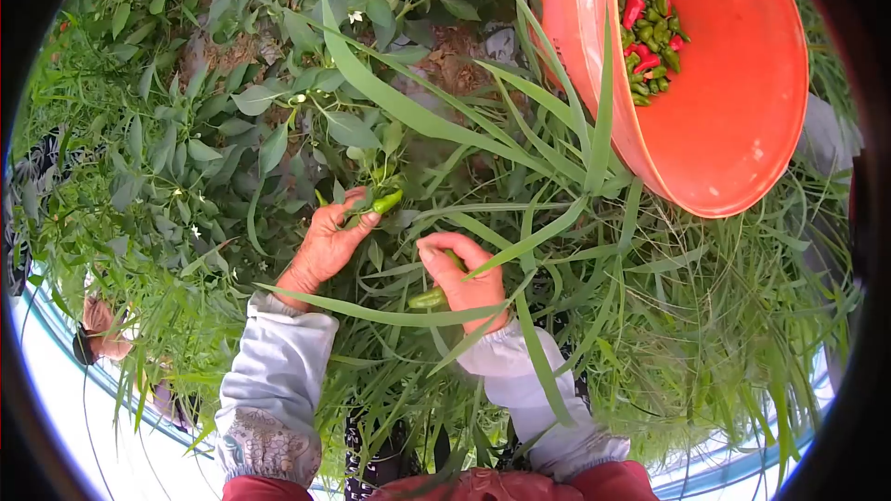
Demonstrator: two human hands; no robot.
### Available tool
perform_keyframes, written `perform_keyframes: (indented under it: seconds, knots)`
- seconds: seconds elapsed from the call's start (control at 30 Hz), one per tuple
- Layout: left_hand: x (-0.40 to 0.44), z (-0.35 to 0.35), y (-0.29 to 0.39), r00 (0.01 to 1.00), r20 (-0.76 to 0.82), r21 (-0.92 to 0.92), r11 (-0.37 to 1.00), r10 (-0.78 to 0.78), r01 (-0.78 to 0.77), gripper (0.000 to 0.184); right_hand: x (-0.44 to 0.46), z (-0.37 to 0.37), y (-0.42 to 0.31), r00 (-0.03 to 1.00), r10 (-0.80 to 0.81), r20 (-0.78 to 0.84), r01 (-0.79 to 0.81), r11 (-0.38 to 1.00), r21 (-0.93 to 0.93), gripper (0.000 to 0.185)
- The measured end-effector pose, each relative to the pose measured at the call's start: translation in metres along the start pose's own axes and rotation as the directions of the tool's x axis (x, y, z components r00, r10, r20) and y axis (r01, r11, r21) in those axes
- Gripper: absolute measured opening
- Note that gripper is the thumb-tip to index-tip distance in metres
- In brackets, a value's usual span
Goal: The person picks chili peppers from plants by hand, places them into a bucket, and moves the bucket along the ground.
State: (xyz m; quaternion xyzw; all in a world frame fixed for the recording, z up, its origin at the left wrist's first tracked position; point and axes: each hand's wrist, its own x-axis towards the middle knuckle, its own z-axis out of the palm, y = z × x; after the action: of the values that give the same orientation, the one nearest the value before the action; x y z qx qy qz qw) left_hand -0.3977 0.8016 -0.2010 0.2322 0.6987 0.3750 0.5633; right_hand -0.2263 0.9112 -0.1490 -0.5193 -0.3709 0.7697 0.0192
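Note:
My left hand [327, 246] is at the pepper plant [348, 125], its thumb and fingers closed on a small green pepper [387, 202]. Leaves hide some of the fingertips, and whether the pepper hangs from its stem I cannot tell. To the right and slightly lower is my right hand [467, 280], curled with the fingers bent in. A second, pale green pepper [428, 299] pokes out from under its palm. Long grass blades cross in front of the right hand and wrist.
At the upper right an orange bucket [733, 121] leans toward me, with several green and red peppers [650, 37] inside. Tall grass [668, 315] grows around it and below. Bushy pepper plants with white flowers fill the left. What looks like another person [107, 334] shows at the lower left.

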Motion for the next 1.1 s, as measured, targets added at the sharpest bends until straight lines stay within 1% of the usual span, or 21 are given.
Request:
perform_keyframes:
  seconds: [0.03, 0.07, 0.13, 0.17, 0.23, 0.27, 0.33, 0.37, 0.43, 0.47, 0.5, 0.53, 0.67, 0.77, 0.8, 0.87, 0.97, 1.07, 1.1]
  knots:
    - [-0.006, 0.001, -0.009, 0.999, 0.022, 0.108, 0.994, 0.029, -0.031, 0.027, 0.002, 0.002, 0.006, 0.999, -0.031, -0.021, 0.030, 0.999, -0.035, 0.023]
    - [-0.009, 0.007, -0.001, 0.998, 0.012, 0.142, 0.988, 0.068, -0.069, 0.028, 0.004, 0.004, 0.013, 0.994, -0.105, -0.018, 0.101, 0.982, -0.161, 0.027]
    - [-0.011, 0.013, 0.002, 0.984, 0.119, 0.165, 0.975, 0.130, -0.148, 0.030, 0.008, 0.009, 0.022, 0.968, -0.250, 0.021, 0.237, 0.884, -0.402, 0.035]
    - [-0.011, 0.013, -0.001, 0.976, 0.154, 0.205, 0.962, 0.151, -0.182, 0.031, 0.008, 0.012, 0.021, 0.981, -0.193, 0.030, 0.187, 0.886, -0.424, 0.038]
    - [-0.011, 0.013, -0.009, 0.956, 0.219, 0.281, 0.926, 0.194, -0.252, 0.032, 0.009, 0.015, 0.014, 0.969, -0.243, 0.040, 0.221, 0.783, -0.581, 0.034]
    - [-0.012, 0.012, -0.006, 0.957, 0.230, 0.291, 0.926, 0.178, -0.242, 0.032, 0.010, 0.018, 0.010, 0.962, -0.266, 0.054, 0.236, 0.720, -0.652, 0.032]
    - [-0.017, 0.011, 0.005, 0.958, 0.252, 0.313, 0.924, 0.139, -0.217, 0.033, 0.008, 0.017, 0.003, 0.971, -0.227, 0.071, 0.204, 0.640, -0.740, 0.031]
    - [-0.014, 0.012, 0.012, 0.946, 0.231, 0.312, 0.904, 0.226, -0.292, 0.033, 0.008, 0.015, 0.002, 0.972, -0.218, 0.090, 0.204, 0.585, -0.785, 0.031]
    - [-0.017, 0.012, 0.015, 0.950, 0.271, 0.391, 0.884, 0.156, -0.257, 0.033, 0.006, 0.009, 0.011, 0.966, -0.210, 0.149, 0.231, 0.453, -0.861, 0.028]
    - [-0.018, 0.012, 0.014, 0.950, 0.289, 0.430, 0.871, 0.118, -0.239, 0.032, 0.005, 0.007, 0.012, 0.965, -0.202, 0.169, 0.244, 0.444, -0.862, 0.028]
    - [-0.019, 0.013, 0.011, 0.947, 0.293, 0.475, 0.840, 0.131, -0.263, 0.031, 0.004, 0.005, 0.011, 0.963, -0.193, 0.189, 0.257, 0.435, -0.863, 0.028]
    - [-0.020, 0.014, 0.008, 0.949, 0.283, 0.479, 0.836, 0.142, -0.268, 0.031, 0.003, 0.005, 0.010, 0.961, -0.185, 0.208, 0.269, 0.426, -0.864, 0.028]
    - [-0.020, 0.018, 0.006, 0.948, 0.275, 0.517, 0.808, 0.158, -0.284, 0.029, 0.002, 0.010, 0.008, 0.961, -0.216, 0.175, 0.268, 0.553, -0.789, 0.024]
    - [-0.019, 0.018, 0.016, 0.944, 0.297, 0.517, 0.806, 0.146, -0.288, 0.030, 0.004, 0.010, 0.010, 0.979, -0.168, 0.114, 0.187, 0.524, -0.831, 0.026]
    - [-0.017, 0.018, 0.019, 0.942, 0.305, 0.511, 0.810, 0.143, -0.288, 0.030, 0.004, 0.009, 0.012, 0.972, -0.198, 0.131, 0.218, 0.527, -0.821, 0.026]
    - [-0.016, 0.021, 0.017, 0.936, 0.320, 0.548, 0.776, 0.149, -0.311, 0.030, 0.003, 0.004, 0.017, 0.953, -0.256, 0.163, 0.279, 0.528, -0.802, 0.028]
    - [-0.014, 0.023, 0.015, 0.926, 0.345, 0.601, 0.722, 0.153, -0.343, 0.029, 0.006, 0.002, 0.024, 0.985, -0.066, 0.158, 0.171, 0.471, -0.865, 0.029]
    - [-0.014, 0.029, 0.008, 0.900, 0.398, 0.620, 0.671, 0.177, -0.406, 0.030, 0.004, 0.004, 0.016, 0.987, 0.084, 0.139, 0.084, 0.470, -0.879, 0.026]
    - [-0.014, 0.030, 0.006, 0.889, 0.416, 0.624, 0.652, 0.189, -0.431, 0.030, 0.005, 0.003, 0.016, 0.983, 0.100, 0.156, 0.080, 0.530, -0.844, 0.025]
